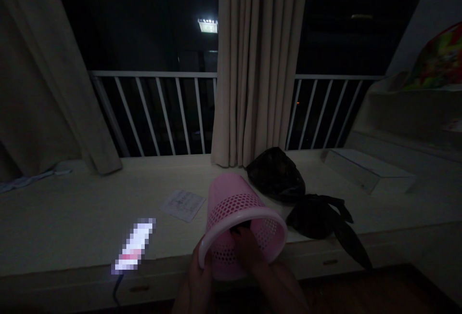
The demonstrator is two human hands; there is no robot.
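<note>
A pink perforated plastic basket (231,203) is tipped on its side with its open mouth toward me, above the front edge of a pale desk (83,208). My left hand (197,282) grips the basket's rim from the lower left. My right hand (256,261) reaches into the mouth, fingers inside; what they touch is too dark to tell. Behind and right of the basket lie black plastic bags (276,174) (317,215).
A printed paper slip (182,204) lies left of the basket. A lit, blurred screen (133,246) with a cable sits at the desk's front. Curtains (256,63) hang before a dark window with white railing (155,111). Shelves (407,111) stand at right.
</note>
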